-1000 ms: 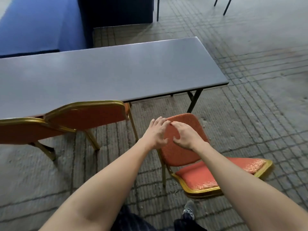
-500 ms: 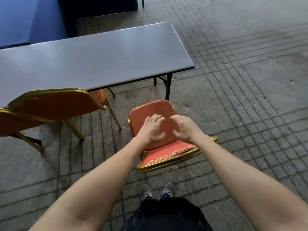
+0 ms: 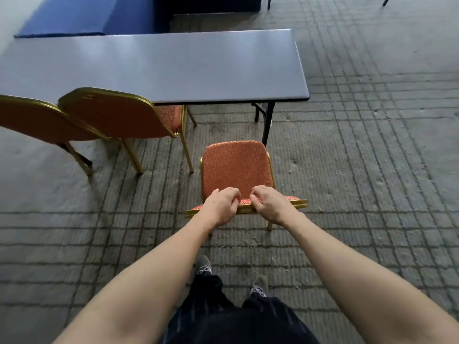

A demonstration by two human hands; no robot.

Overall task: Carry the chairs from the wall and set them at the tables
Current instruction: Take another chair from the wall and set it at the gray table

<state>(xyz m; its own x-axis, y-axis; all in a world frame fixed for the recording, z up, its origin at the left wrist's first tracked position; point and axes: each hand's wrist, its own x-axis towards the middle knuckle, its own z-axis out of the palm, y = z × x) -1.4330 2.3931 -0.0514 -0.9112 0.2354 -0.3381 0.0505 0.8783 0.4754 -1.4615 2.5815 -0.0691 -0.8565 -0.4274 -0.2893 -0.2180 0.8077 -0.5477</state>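
Gold-framed red banquet chairs (image 3: 119, 115) are standing at a long grey folding table (image 3: 173, 65) in what is looking like a function hall. Worn grid-patterned carpet (image 3: 372, 170) is covering the floor, and a blue-draped platform (image 3: 74, 18) is standing behind.

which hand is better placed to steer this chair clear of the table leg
Right, probably: at the chair, the right hand sits nearer the table leg; the left hand sits toward the neighbouring chair.
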